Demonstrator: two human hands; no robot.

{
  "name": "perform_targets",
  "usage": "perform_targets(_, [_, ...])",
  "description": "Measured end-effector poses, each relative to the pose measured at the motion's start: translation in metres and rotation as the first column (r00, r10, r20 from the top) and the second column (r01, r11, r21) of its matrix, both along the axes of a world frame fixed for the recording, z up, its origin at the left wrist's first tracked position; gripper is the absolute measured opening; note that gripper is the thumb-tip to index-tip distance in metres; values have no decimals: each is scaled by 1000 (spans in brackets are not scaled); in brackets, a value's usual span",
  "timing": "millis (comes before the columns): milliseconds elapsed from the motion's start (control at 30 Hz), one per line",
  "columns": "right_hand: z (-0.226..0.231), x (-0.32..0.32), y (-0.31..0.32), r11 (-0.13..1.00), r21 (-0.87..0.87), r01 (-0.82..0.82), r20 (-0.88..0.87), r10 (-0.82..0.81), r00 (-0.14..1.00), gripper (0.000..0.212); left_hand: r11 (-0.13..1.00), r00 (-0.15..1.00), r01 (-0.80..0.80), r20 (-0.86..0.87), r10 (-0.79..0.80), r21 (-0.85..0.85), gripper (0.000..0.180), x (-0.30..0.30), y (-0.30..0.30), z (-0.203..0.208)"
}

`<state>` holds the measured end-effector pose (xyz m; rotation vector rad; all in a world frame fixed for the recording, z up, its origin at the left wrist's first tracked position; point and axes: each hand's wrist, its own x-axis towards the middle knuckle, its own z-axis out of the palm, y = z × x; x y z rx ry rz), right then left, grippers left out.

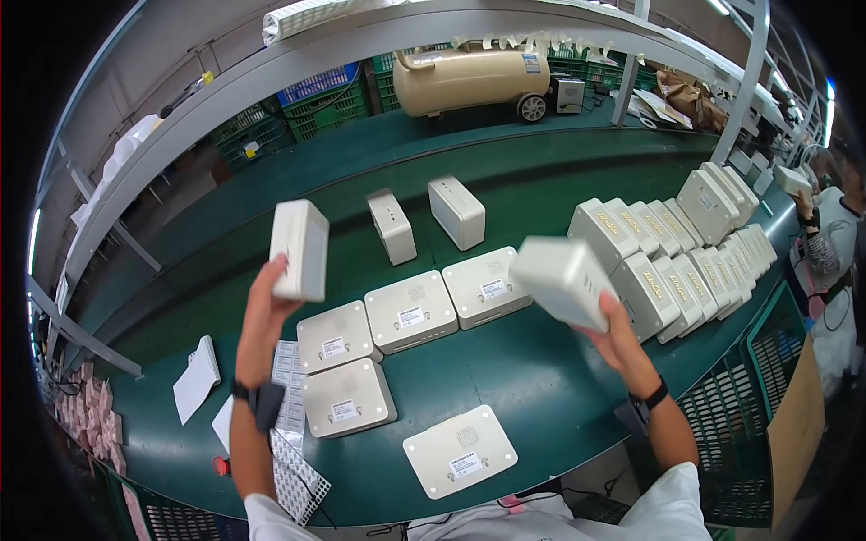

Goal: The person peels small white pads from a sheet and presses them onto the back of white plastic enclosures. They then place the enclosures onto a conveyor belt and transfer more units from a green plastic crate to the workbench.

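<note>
My left hand is closed on a cream-white box-shaped device, raised on end above the bench. On the right, my right hand grips a second cream-white device, blurred by motion and tilted in the air. Between the hands, several like devices lie flat with labels and round feet upward, among them a middle one. Another one lies in front of that row, and one more near the bench's front edge. Two devices stand upright farther back.
Many cream devices with gold lettering lean in rows at the right. Sheets of labels and white paper lie left. Green crates stand at the right edge, near another person. An air compressor stands behind; a metal frame crosses overhead.
</note>
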<state>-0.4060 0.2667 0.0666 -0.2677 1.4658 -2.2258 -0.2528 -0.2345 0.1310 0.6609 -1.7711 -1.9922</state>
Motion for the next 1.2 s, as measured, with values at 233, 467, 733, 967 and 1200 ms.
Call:
perform_targets(233, [20,-149,-115,999,-13,49,35,-48,998,74,993,884,36,466,20,-112,91,-60,-102,-47])
perform_targets(467, [-25,-241,-149,889,443,113,60,-155,986,95,992,938,7,343,38,-127,72,-52,-118,-56])
perform_targets(733, [9,-242,-111,341,810,477,-538,110,836,76,160,834,526,470,-288,-835,73,5,-24,-33])
perform_targets(967, [60,-38,-174,686,716,130,-691,669,274,69,341,656,752,689,-309,-564,95,57,-15,-32])
perform_targets(1200, [17,-26,-229,414,884,216,-415,909,-44,103,407,670,735,670,-319,-542,106,57,-18,-46])
